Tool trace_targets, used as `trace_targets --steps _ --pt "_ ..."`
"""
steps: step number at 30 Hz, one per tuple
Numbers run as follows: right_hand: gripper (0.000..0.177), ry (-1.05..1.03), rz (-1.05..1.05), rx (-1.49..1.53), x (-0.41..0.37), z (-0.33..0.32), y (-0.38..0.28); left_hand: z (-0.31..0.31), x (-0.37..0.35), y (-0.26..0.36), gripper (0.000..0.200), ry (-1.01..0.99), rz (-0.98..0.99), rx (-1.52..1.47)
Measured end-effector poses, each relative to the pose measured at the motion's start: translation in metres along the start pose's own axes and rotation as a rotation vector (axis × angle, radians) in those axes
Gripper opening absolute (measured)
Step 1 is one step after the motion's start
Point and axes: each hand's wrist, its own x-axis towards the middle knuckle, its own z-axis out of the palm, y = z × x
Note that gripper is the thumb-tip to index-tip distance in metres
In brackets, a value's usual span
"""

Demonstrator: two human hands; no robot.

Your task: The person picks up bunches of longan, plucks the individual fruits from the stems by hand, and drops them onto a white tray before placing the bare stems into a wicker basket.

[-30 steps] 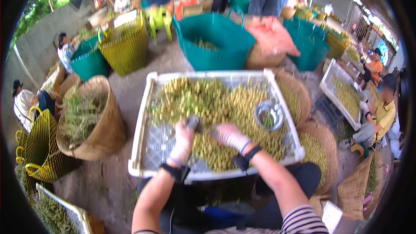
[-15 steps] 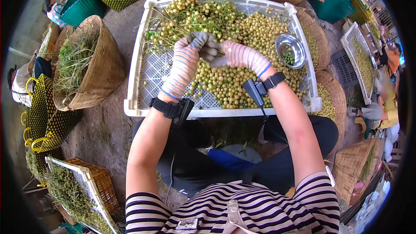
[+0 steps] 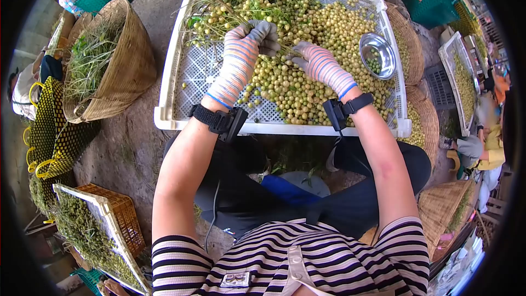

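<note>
Over the far-left part of the white tray (image 3: 170, 77), gripping a stemmed cluster (image 3: 224, 11) with the gloved left hand (image 3: 244, 57), fingers curled tight round its twigs. Reaching in just beside it with the gloved right hand (image 3: 320, 66), tips sunk among fruit; cannot tell whether pinched or slack. Looks well along, judging by the loose fruit (image 3: 312, 96) heaped across middle and right, a few more in the steel bowl (image 3: 378, 55), and stems filling the woven basket (image 3: 126, 71). Seemingly left to strip: only that far-left tangle. Hard to make out the second tray (image 3: 82, 225) at lower left, cut off by the lens rim
</note>
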Motion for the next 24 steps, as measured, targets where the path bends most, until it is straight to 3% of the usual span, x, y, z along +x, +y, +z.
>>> trace_targets --steps 2,4,5,7,11,15,16,19,20,21,23,24 --pt "0.032 0.023 0.003 -0.013 -0.002 -0.005 -0.001 0.004 -0.001 -0.001 0.018 0.01 0.022 -0.027" --pt "0.03 -0.194 0.257 -0.068 -0.002 -0.022 -0.012 0.002 -0.001 -0.001 0.019 0.005 0.018 -0.031" --pt "0.03 -0.195 0.256 -0.069 -0.003 -0.016 -0.007 0.001 0.0 -0.001 0.019 -0.002 0.016 -0.035" --pt "0.029 0.035 -0.025 -0.091 -0.009 -0.002 0.01 0.001 -0.002 0.002 0.019 0.024 0.023 -0.052" --pt "0.031 0.02 0.063 -0.12 -0.013 -0.004 0.015 -0.004 -0.005 0.003 0.02 0.028 0.026 -0.093" --pt "0.039 -0.304 0.264 -0.27 -0.015 -0.038 0.0 -0.012 -0.006 0.009 0.02 0.052 0.08 -0.157" --pt "0.039 -0.303 0.264 -0.271 -0.018 -0.036 0.006 -0.02 -0.003 0.011 0.019 0.04 0.091 -0.148" --pt "0.043 0.01 0.001 -0.325 -0.031 -0.024 0.035 -0.028 -0.002 0.015 0.019 0.053 0.07 -0.174" --pt "0.054 -0.072 0.051 -0.129 -0.026 -0.036 0.023 -0.029 0.0 0.012 0.019 0.057 0.061 -0.19" --pt "0.054 -0.074 0.05 -0.129 -0.018 -0.032 0.021 -0.027 -0.001 0.012 0.019 0.059 0.061 -0.191" --pt "0.059 0.016 -0.181 0.385 -0.002 -0.018 0.018 -0.022 -0.003 0.013 0.019 0.041 0.052 -0.254" --pt "0.055 0.018 -0.146 0.643 0.004 -0.007 0.01 -0.021 -0.003 0.013 0.019 0.04 0.051 -0.252"
